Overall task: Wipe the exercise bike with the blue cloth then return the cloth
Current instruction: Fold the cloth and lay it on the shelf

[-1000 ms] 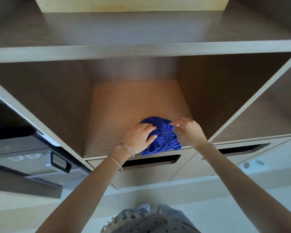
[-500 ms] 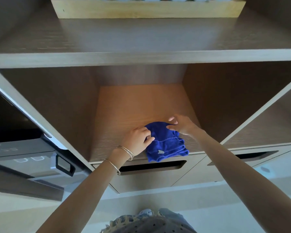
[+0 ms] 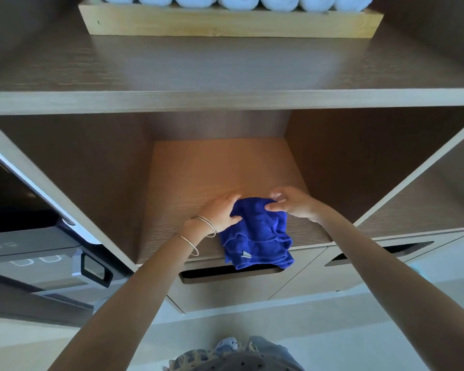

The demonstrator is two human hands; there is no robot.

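The blue cloth (image 3: 257, 236) lies crumpled at the front of a wooden cubby shelf (image 3: 212, 172), with its lower part hanging over the shelf's front edge. My left hand (image 3: 220, 212), bracelets on the wrist, grips the cloth's left side. My right hand (image 3: 292, 203) pinches its upper right edge. Both hands are on the cloth at its far end. The exercise bike is not in view.
A wooden tray (image 3: 225, 22) of rolled white towels stands on the shelf above. Below the cubby are drawers with slot handles (image 3: 228, 274). A dark appliance with a handle (image 3: 91, 266) fills the left compartment. Another cubby (image 3: 413, 204) opens to the right.
The cloth has spread out and now hangs lower over the shelf's front edge. Both hands have shifted to its far end. The view has tilted up, showing the towel tray.
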